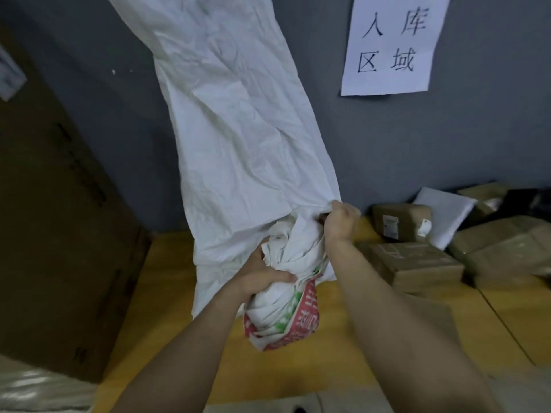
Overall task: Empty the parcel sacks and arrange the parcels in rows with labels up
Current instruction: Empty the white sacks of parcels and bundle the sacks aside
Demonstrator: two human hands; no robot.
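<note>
Both hands are clenched on a white sack [238, 129] at frame centre. The left hand [265, 275] squeezes its bunched end, printed red and green, and the right hand [343, 220] pinches an edge just above. The sack stretches up to the top left. Brown parcels [411, 263] lie on the yellow desk [167, 293] at right, below a paper sign [393, 46].

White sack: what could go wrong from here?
1. I cannot tell if the white sack is empty; a leftover parcel might drop onto the yellow surface.
2. Only the left hand on its bunched printed end and the right hand on an edge hold it; either grip could slip.
3. Swung right, it might hit the paper sign or brown parcels.
</note>
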